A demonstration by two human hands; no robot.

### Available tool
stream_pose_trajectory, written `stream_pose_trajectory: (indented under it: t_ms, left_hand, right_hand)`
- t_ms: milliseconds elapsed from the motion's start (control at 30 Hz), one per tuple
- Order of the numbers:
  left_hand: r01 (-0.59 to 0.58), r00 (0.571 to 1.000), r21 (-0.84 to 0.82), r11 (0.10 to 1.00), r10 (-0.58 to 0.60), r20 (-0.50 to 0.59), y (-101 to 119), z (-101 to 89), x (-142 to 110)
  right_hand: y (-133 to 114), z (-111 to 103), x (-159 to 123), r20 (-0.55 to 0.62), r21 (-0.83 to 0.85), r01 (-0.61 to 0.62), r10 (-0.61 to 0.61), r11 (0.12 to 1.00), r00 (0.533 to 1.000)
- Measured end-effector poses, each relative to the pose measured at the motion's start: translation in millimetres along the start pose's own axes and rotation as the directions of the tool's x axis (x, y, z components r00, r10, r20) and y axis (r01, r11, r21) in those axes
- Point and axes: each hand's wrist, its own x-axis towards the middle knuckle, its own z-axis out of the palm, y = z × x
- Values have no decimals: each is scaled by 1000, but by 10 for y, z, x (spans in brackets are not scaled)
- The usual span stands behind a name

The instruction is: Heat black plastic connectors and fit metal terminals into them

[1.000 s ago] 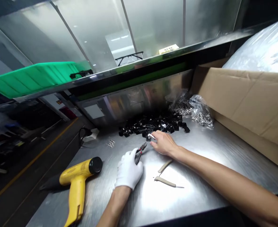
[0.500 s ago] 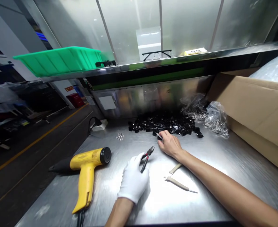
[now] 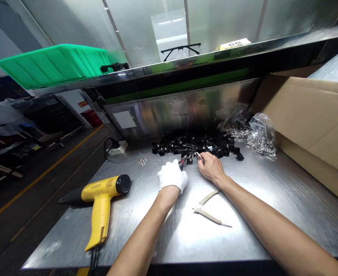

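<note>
My left hand point(image 3: 173, 176), in a white glove, is closed round a pair of cutting pliers point(image 3: 182, 162) with red and black handles. The jaws reach the near edge of a heap of small black parts point(image 3: 197, 145). One black part point(image 3: 189, 161) lies just ahead of the glove, by the jaws. My bare right hand point(image 3: 212, 166) pinches a thin silver piece point(image 3: 199, 156) whose tip points towards the pliers; its exact kind is unclear. Between my forearms, beige-handled nippers point(image 3: 207, 216) lie spread on the metal table point(image 3: 146, 214).
A yellow heat gun point(image 3: 102, 203) lies at the left. Small metal pieces point(image 3: 141, 161) sit beyond it. Clear bags of metal parts point(image 3: 261, 138) stand by a cardboard box point(image 3: 309, 126) at the right. Glasses point(image 3: 181, 50) and a green bin point(image 3: 62, 65) occupy the shelf.
My left hand has moved forward and right with the pliers, bringing them to the heap beside my right hand. The right hand stays near the heap with its silver piece. The camera view has shifted slightly.
</note>
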Motion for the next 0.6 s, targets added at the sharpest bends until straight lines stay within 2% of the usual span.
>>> stream_pose_trajectory:
  t_ms: [333, 600]
  left_hand:
    - [20, 999, 117, 993, -24, 34, 147, -28, 40]
    - [18, 999, 107, 994, -23, 45, 180, 88, 177]
  right_hand:
    - [38, -1, 37, 49, 68, -30, 27, 997, 998]
    - [44, -10, 33, 61, 127, -37, 29, 991, 998]
